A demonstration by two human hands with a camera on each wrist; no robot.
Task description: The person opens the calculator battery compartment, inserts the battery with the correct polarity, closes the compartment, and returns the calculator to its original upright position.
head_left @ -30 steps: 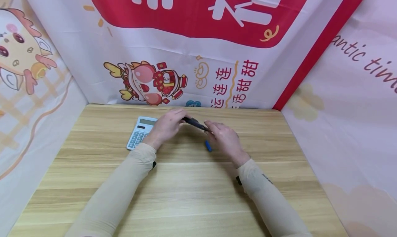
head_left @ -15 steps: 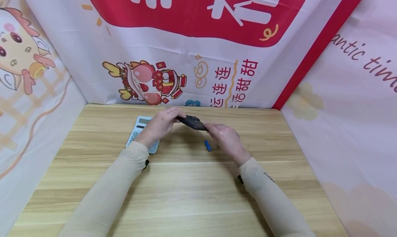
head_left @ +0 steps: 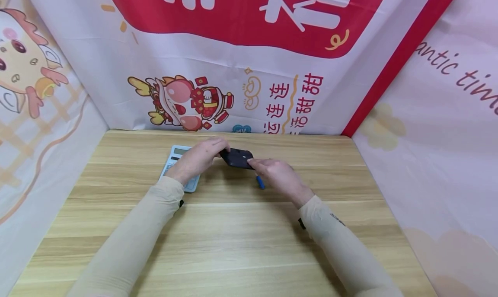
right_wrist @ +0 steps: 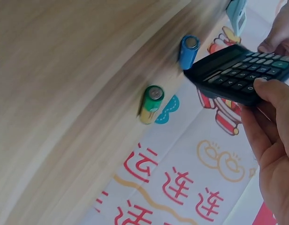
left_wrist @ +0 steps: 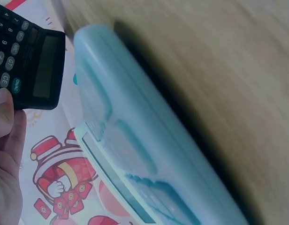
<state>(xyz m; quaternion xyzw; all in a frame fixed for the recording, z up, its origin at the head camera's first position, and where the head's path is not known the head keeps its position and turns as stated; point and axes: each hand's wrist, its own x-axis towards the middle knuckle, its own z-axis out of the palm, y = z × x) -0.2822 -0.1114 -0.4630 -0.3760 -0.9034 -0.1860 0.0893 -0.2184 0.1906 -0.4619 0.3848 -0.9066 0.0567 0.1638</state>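
Both hands hold a black calculator (head_left: 236,158) raised above the back of the table, its underside turned toward the head camera. My left hand (head_left: 199,157) pinches one end of it. At the other end, the thumb and fingers of my right hand (head_left: 279,176) grip its edge. Keys and a grey display show on the black calculator (left_wrist: 29,51) in the left wrist view. Under my left forearm and hand lies a light blue calculator (head_left: 191,185), partly covered. A blue battery (right_wrist: 189,51) and a green-and-yellow battery (right_wrist: 151,104) are on the table, neither touched by a hand.
The wooden table (head_left: 241,245) extends toward the person. A printed cloth (head_left: 229,55) hangs along its back edge, and more printed cloth walls (head_left: 439,150) flank both sides. In the head view the green-and-yellow battery is hidden behind the right hand.
The black calculator has tilted from nearly edge-on, so its broad underside now faces the head camera. My left hand has shifted slightly left; the right hand stays near its place.
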